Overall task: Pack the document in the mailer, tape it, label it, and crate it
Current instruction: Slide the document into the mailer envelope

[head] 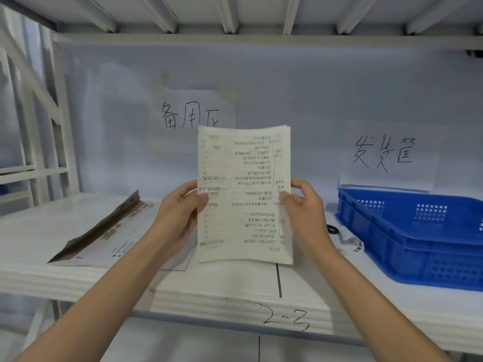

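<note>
While the brown-and-white paper mailer [104, 231] lies flat on the white shelf [235, 283], left of centre, the left hand [180, 212] and right hand [303, 207] pinch the handwritten lined document [244, 194] upright by its side edges above the shelf, likely squaring it for insertion, the blue plastic crate [418, 231] waiting at right.

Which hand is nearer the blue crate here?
Right. The right hand pinches the document's right edge, on the side toward the blue crate. The left hand holds the document's left edge, farther away.
</note>
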Demonstrator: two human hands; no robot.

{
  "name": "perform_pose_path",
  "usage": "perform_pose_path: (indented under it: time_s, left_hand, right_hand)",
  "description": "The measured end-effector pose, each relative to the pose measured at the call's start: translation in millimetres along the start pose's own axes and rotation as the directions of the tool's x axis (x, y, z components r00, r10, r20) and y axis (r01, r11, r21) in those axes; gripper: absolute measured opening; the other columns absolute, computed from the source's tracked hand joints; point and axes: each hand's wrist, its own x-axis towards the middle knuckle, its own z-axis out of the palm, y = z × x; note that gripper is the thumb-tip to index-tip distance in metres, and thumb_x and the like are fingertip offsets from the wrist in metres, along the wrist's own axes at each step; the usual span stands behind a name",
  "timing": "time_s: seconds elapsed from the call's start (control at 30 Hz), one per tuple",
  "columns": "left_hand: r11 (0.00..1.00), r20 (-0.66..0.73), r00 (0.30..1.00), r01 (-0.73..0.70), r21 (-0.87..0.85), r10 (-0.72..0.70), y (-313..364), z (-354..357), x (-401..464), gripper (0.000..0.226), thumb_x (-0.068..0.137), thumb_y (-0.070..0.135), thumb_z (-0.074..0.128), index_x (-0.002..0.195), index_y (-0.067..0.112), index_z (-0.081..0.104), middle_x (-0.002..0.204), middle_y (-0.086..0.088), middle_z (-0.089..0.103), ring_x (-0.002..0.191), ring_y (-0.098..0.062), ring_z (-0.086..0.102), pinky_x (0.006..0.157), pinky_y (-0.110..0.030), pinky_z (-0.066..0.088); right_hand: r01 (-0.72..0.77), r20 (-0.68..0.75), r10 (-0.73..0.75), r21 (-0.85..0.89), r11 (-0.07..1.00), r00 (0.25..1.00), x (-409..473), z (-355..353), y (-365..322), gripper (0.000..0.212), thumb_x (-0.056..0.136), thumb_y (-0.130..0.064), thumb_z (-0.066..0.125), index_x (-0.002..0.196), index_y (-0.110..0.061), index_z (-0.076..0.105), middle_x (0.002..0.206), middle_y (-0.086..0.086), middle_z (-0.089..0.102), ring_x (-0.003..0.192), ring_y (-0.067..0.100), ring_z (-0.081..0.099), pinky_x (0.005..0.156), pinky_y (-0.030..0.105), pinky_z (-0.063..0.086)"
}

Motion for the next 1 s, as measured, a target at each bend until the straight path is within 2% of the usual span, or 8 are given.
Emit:
perform_pose_path:
  time_s: [0.17, 0.33, 0.53, 0.67, 0.73, 0.87, 0.93, 1.0]
  left_hand:
    - [0.999, 0.102, 0.994, -0.050, 0.015, 0.048, 11.7, 14.0, -0.2, 0.035, 0.098, 0.003, 0.052, 0.128, 0.018, 0.057, 0.119, -0.005, 0.072, 0.107, -0.024, 0.070, 0.092, -0.040, 0.056]
    - [0.992, 0.061, 0.992, 0.106, 0.069, -0.111, -18.9, 7.4, -5.2, 0.027, 0.101, 0.009, 0.047, 0.122, 0.016, 0.063, 0.123, -0.007, 0.070, 0.109, -0.025, 0.069, 0.095, -0.045, 0.054]
    - [0.991, 0.061, 0.994, 0.089, 0.097, -0.095, -11.8, 12.6, -0.6, 0.024, 0.102, 0.016, 0.046, 0.118, 0.016, 0.065, 0.113, -0.002, 0.075, 0.102, -0.023, 0.072, 0.084, -0.039, 0.059]
    - [0.958, 0.101, 0.964, 0.227, 0.176, -0.247, -24.9, 9.9, -5.8, 0.029, 0.104, 0.024, 0.043, 0.122, 0.014, 0.063, 0.114, -0.003, 0.074, 0.106, -0.023, 0.071, 0.091, -0.041, 0.055]
    - [0.951, 0.096, 0.960, 0.243, 0.190, -0.264, -27.2, 7.5, -6.3, 0.031, 0.104, 0.028, 0.043, 0.121, 0.013, 0.063, 0.114, -0.004, 0.074, 0.108, -0.025, 0.070, 0.093, -0.042, 0.054]
    - [0.954, 0.148, 0.954, 0.230, 0.193, -0.260, -19.7, 4.7, -4.1, 0.033, 0.105, 0.026, 0.042, 0.123, 0.009, 0.063, 0.118, -0.010, 0.072, 0.109, -0.029, 0.069, 0.096, -0.047, 0.053]
    - [0.946, 0.149, 0.959, 0.201, 0.255, -0.243, -14.7, 4.0, -3.5, 0.033, 0.105, 0.026, 0.042, 0.121, 0.008, 0.064, 0.116, -0.009, 0.073, 0.106, -0.028, 0.071, 0.091, -0.045, 0.056]
    - [0.928, 0.132, 0.972, 0.137, 0.347, -0.193, -10.7, 2.5, -1.4, 0.032, 0.104, 0.025, 0.043, 0.119, 0.007, 0.065, 0.114, -0.008, 0.074, 0.103, -0.024, 0.072, 0.090, -0.040, 0.057]
  right_hand:
    - [0.048, 0.043, -0.048, 0.003, 0.999, 0.998, 5.3, 4.3, -11.3, 0.020, 0.101, -0.015, 0.048, 0.114, -0.023, 0.060, 0.093, -0.012, 0.076, 0.084, 0.003, 0.072, 0.068, 0.018, 0.057]
    - [-0.073, 0.116, 0.083, -0.095, 0.993, 0.990, -6.0, 11.3, 15.8, 0.020, 0.101, -0.018, 0.046, 0.110, -0.025, 0.064, 0.106, -0.013, 0.071, 0.087, -0.004, 0.069, 0.071, 0.015, 0.056]
    - [-0.067, 0.096, 0.075, -0.088, 0.994, 0.992, 0.7, 5.3, 10.7, 0.024, 0.102, -0.017, 0.045, 0.095, -0.032, 0.063, 0.094, -0.021, 0.071, 0.083, -0.002, 0.070, 0.070, 0.015, 0.056]
    - [-0.142, 0.090, 0.160, -0.175, 0.974, 0.983, -4.7, 8.1, 20.2, 0.019, 0.101, -0.021, 0.048, 0.097, -0.022, 0.066, 0.100, -0.008, 0.074, 0.094, 0.018, 0.071, 0.087, 0.043, 0.055]
    - [-0.154, 0.074, 0.169, -0.174, 0.972, 0.983, -4.2, 6.7, 19.7, 0.019, 0.100, -0.021, 0.050, 0.097, -0.013, 0.067, 0.096, -0.005, 0.075, 0.092, 0.022, 0.072, 0.089, 0.047, 0.054]
    - [-0.078, 0.079, 0.092, -0.173, 0.982, 0.993, 5.5, 1.4, 13.6, 0.016, 0.099, -0.017, 0.053, 0.112, -0.019, 0.060, 0.107, -0.007, 0.072, 0.098, 0.017, 0.070, 0.086, 0.038, 0.057]
    - [-0.015, 0.084, 0.031, -0.186, 0.982, 0.996, 8.7, 0.6, 8.5, 0.037, 0.098, -0.012, 0.054, 0.131, -0.027, 0.047, 0.118, -0.015, 0.062, 0.107, 0.008, 0.063, 0.084, 0.022, 0.053]
    - [0.094, 0.062, -0.079, -0.311, 0.946, 0.995, 12.0, -0.5, 6.4, 0.057, 0.097, -0.010, 0.054, 0.145, -0.029, 0.031, 0.136, -0.018, 0.041, 0.129, 0.008, 0.043, 0.101, 0.023, 0.039]
